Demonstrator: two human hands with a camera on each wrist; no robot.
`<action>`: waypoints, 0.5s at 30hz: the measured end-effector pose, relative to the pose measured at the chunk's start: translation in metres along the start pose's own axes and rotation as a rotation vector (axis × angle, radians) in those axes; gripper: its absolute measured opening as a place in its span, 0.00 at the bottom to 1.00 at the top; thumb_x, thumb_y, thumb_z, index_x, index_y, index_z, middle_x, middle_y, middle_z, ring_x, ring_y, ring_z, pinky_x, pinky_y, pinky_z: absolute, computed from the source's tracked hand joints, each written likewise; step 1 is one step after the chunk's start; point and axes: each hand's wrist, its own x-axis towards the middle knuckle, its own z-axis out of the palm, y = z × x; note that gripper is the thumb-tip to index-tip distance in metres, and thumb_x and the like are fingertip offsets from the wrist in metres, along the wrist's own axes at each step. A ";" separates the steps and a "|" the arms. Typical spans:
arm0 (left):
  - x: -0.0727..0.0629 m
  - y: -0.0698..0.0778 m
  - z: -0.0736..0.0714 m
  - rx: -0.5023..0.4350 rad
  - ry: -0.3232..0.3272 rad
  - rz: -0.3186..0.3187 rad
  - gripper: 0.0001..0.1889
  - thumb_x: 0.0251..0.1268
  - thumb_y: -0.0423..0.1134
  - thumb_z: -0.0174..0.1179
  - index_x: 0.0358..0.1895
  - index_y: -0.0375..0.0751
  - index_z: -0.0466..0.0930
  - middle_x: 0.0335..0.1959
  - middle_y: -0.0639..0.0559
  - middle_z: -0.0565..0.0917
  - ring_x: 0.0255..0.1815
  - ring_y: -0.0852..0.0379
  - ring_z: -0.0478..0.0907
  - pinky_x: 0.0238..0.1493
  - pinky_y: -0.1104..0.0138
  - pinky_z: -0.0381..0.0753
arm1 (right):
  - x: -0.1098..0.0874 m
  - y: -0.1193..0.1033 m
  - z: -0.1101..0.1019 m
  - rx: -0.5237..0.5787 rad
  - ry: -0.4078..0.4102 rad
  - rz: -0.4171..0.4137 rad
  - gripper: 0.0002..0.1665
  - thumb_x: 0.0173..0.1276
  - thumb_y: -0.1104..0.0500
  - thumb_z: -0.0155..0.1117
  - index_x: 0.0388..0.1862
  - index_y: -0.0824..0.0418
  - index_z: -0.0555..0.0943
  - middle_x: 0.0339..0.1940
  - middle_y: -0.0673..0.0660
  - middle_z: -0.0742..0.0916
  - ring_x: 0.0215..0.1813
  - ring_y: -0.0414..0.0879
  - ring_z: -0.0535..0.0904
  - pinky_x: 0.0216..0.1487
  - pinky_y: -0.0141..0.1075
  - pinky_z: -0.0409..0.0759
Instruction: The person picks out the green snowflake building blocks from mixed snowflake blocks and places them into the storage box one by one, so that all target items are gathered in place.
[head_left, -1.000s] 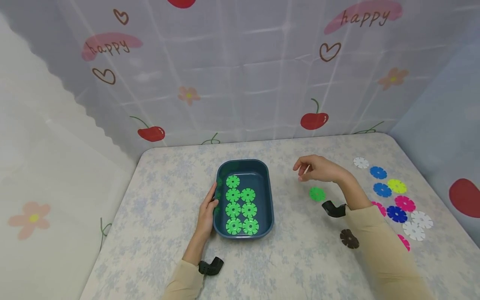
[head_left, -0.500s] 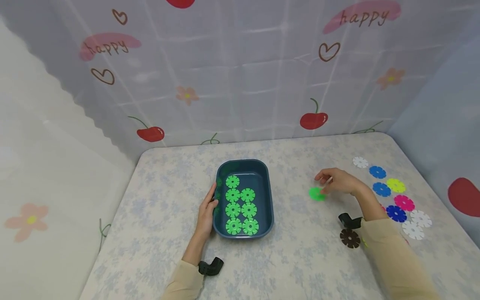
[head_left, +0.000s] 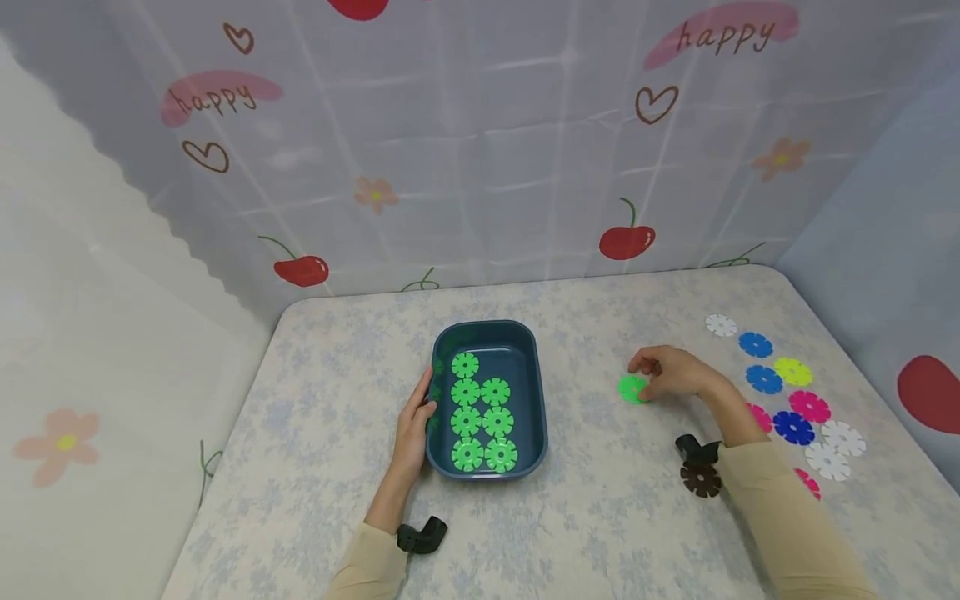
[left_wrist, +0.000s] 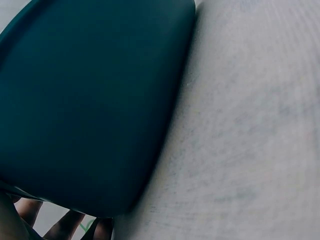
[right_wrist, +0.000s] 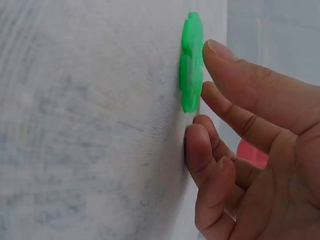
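Note:
A dark teal tray stands on the table, holding several green notched snowflake discs in two columns. My left hand grips its left side, thumb at the rim and fingers along the outer wall; in the left wrist view, fingertips show past the tray's edge. Right of the tray, one more green snowflake disc lies flat on the table. My right hand is over it with bent fingers. In the right wrist view, the thumb and index fingertip meet the upper face of the green disc.
At the right lie several loose discs: white, light blue, yellow, pink, dark blue. A brown disc sits near the right wrist's black camera mount. A printed curtain hangs behind the table.
My right hand has moved right and down onto the loose green disc, which stays in place. My left hand and the tray have not visibly moved.

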 end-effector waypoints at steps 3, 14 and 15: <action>0.000 0.001 0.000 0.008 -0.002 0.006 0.28 0.77 0.32 0.39 0.78 0.50 0.55 0.79 0.53 0.54 0.80 0.51 0.47 0.77 0.49 0.47 | 0.001 0.000 0.002 -0.016 0.011 -0.001 0.20 0.54 0.65 0.74 0.46 0.65 0.79 0.40 0.60 0.79 0.42 0.50 0.71 0.40 0.39 0.73; 0.000 0.001 0.000 0.017 -0.014 0.007 0.28 0.78 0.33 0.38 0.78 0.54 0.55 0.79 0.57 0.54 0.80 0.56 0.46 0.77 0.54 0.48 | 0.003 -0.004 0.007 -0.049 0.037 0.015 0.16 0.54 0.68 0.73 0.41 0.63 0.80 0.36 0.58 0.79 0.42 0.51 0.71 0.40 0.40 0.73; -0.001 0.001 0.000 0.019 -0.013 0.006 0.28 0.78 0.33 0.38 0.78 0.54 0.55 0.79 0.57 0.54 0.80 0.57 0.47 0.77 0.53 0.48 | 0.003 -0.004 0.008 -0.051 0.035 0.018 0.16 0.54 0.68 0.73 0.41 0.64 0.79 0.36 0.58 0.79 0.42 0.51 0.71 0.40 0.40 0.73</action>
